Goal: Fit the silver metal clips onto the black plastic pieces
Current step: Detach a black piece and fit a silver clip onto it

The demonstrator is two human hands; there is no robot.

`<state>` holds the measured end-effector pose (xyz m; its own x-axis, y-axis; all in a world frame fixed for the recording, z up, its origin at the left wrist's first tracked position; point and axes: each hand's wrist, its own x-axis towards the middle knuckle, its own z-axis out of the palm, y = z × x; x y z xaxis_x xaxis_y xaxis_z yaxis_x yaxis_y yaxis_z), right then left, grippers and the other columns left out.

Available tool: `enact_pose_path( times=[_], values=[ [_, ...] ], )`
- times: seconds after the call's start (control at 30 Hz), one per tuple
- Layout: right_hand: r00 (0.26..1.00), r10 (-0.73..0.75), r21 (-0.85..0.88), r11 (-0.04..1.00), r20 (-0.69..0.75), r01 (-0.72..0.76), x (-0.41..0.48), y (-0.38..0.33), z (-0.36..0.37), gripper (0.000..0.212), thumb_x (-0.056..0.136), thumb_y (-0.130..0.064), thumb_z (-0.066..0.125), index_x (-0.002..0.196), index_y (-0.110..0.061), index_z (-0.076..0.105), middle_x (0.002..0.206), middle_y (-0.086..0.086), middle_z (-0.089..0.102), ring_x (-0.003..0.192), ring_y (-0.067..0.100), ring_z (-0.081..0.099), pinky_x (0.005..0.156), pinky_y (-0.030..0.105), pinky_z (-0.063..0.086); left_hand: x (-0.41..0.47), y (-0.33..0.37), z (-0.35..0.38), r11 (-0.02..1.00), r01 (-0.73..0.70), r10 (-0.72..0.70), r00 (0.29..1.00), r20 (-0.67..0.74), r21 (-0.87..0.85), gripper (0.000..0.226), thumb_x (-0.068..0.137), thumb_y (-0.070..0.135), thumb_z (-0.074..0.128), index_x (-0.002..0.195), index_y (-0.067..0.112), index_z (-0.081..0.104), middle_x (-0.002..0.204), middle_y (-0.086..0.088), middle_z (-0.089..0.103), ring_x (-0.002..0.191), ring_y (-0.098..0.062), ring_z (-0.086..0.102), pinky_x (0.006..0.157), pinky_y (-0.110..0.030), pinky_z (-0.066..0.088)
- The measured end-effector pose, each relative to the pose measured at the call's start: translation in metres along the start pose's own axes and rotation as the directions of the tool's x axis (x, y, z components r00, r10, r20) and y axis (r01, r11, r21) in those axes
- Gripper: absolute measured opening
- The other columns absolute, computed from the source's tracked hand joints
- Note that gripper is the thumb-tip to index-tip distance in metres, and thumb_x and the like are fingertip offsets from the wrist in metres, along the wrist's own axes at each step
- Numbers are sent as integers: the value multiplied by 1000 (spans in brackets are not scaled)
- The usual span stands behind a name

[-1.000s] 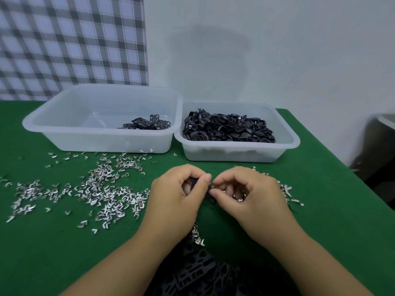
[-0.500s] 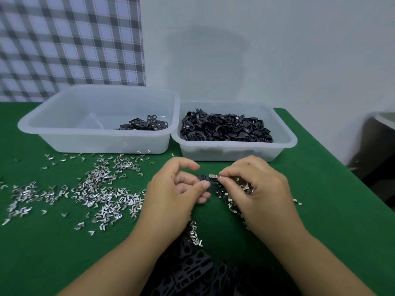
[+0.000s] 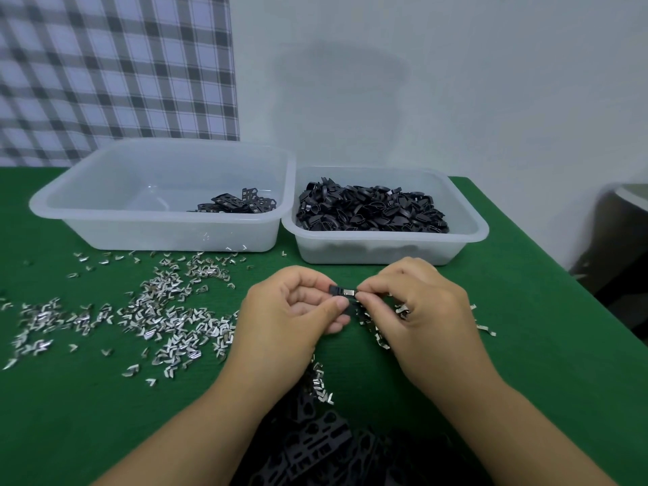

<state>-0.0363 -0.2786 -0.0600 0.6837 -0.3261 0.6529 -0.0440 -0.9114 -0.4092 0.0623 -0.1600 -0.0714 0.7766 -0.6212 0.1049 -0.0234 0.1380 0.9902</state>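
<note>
Table [image 3: 533, 349]: L hand [image 3: 284, 320] piece [image 3: 335, 289], R hand [image 3: 422, 312] clip [image 3: 349, 293]

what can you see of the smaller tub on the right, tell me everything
The smaller tub is translucent whitish plastic, rectangular with rounded corners and a rolled rim. It stands upright on the green table cover, filled almost to the rim with a heap of black plastic pieces. Its left rim seems to touch the larger tub.
</note>
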Motion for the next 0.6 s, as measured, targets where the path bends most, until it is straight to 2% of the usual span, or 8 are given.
enact_pose_path(
  times=[0.27,0.47,0.6],
  values=[
    [1000,-18,-12,1000,1,18,0,1,1,7,75,-8,74,76,-14,71,72,-3,60,72,16,55,67,25,42,0,1,0,1000,2,-2,1000,-5,-3,21,73,-4,74,69,16,68,63,-9,71,58,-18,71,53,-16,53],
    [999,19,132,991,-28,-15,-1,2,3,8,74,-7,75,76,-15,72,73,-5,62,73,13,58,65,26,46,-1,2,0,999,21,-20,1000,21,-33,15,74,-5,73,75,9,67,64,-11,71,58,-19,71,54,-16,53],
    [998,60,199,978,26,-64,-1,1,4,9,75,-7,74,76,-15,71,75,-8,62,74,8,56,66,20,44,0,2,-1,999,25,-24,999,28,-31,18,75,-6,71,73,11,68,65,-11,71,59,-19,71,54,-17,54]
  ],
)
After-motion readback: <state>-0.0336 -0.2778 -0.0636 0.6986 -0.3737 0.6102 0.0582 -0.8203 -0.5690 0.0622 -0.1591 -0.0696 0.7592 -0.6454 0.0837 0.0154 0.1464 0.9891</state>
